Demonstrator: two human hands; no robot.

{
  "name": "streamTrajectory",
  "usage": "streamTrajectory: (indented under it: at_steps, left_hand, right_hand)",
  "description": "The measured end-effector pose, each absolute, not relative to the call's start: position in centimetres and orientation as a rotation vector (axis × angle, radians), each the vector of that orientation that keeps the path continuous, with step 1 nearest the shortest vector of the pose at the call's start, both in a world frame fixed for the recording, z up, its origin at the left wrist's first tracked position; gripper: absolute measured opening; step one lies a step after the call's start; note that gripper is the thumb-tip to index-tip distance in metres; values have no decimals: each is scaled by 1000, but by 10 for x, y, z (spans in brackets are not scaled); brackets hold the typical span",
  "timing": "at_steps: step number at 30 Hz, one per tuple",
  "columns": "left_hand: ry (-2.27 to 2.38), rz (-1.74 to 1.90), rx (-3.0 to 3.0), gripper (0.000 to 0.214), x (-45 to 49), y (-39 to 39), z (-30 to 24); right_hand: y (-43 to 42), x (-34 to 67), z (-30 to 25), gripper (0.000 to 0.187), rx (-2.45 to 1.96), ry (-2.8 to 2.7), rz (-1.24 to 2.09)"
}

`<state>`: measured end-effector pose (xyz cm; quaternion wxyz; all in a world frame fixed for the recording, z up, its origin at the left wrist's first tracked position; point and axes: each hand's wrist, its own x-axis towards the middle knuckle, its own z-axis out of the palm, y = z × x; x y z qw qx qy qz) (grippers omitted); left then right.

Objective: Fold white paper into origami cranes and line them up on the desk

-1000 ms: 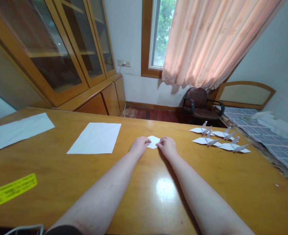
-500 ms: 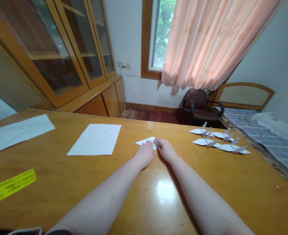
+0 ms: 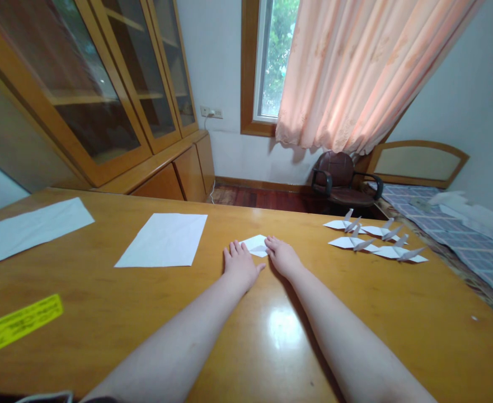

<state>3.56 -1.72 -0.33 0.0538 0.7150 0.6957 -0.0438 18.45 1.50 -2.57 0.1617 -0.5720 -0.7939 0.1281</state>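
A small piece of folded white paper [image 3: 254, 245] lies flat on the wooden table, between my two hands. My left hand [image 3: 240, 266] rests flat over its left end, fingers spread and thumb stretched out to the right. At the paper's right end is my right hand [image 3: 285, 258], its fingers bent and close together on the edge. My right fingertips cover that end, so its exact shape is hidden. A crease or flap shows in the middle of the paper.
Several folded paper cranes [image 3: 353, 243] stand at the table's far right. A white sheet [image 3: 162, 240] and another sheet [image 3: 36, 229] lie to the left, with a yellow printed strip [image 3: 19, 324] nearer me. Beyond the table [image 3: 238, 358] stands an office chair [image 3: 336, 173].
My left hand has slid left along the folded paper and its fingers have spread, uncovering the middle. My right hand stays at the right end.
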Motion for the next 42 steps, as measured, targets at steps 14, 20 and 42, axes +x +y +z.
streamTrajectory:
  at_steps: [14, 20, 42]
  left_hand:
    - [2123, 182, 2201, 63, 10, 10, -10]
    - [2039, 355, 2234, 31, 7, 7, 5]
    - [1658, 243, 2399, 27, 4, 13, 7]
  right_hand:
    - [5, 187, -3, 16, -1487, -2340, 262]
    - [2, 184, 0, 22, -1463, -2322, 410]
    - [4, 191, -1, 19, -1272, -2407, 364]
